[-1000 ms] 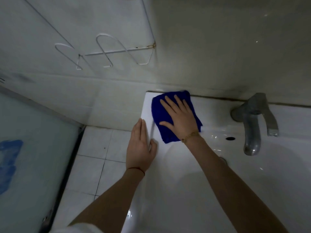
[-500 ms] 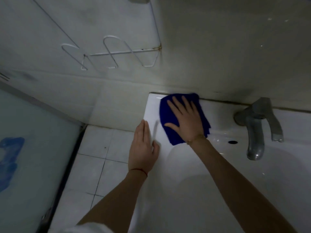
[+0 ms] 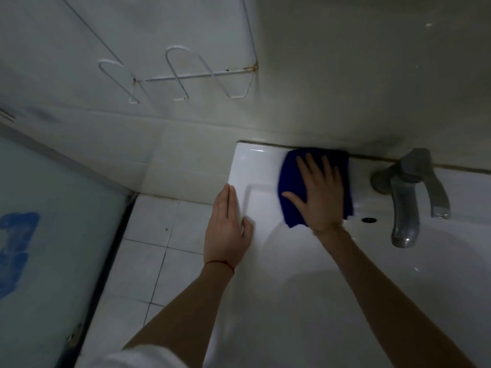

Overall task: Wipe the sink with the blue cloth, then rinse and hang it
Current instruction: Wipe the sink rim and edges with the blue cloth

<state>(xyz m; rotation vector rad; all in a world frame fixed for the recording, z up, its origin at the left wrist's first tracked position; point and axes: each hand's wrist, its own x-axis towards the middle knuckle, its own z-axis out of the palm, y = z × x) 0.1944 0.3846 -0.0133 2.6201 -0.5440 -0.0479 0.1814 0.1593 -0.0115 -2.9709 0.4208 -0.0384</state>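
- Head view looks down on a white sink (image 3: 265, 208) set against a pale wall, with its basin taking up the near right of the scene.
- On the sink's far rim, against the wall, lies the blue cloth (image 3: 288, 179), folded flat and well left of the grey tap (image 3: 405, 197).
- Right hand (image 3: 320, 192) lies flat on the cloth with fingers straight and spread, pressing it onto the rim; the fingers are not curled round it.
- Left hand (image 3: 227, 229) rests on the sink's left edge, fingers straight and together over the outer side, thumb on the top surface, holding nothing.
- Basin shows only bare white porcelain where it can be seen; the forearms cover part of it.
- A small dark overflow hole (image 3: 368, 219) sits in the sink wall just left of the tap's spout.
- On the far wall hangs a white wire rack (image 3: 183, 75) with nothing on it.
- Pale floor tiles (image 3: 159, 235) lie left of the sink, and a frosted panel (image 3: 53, 235) with a blue patch stands at far left.
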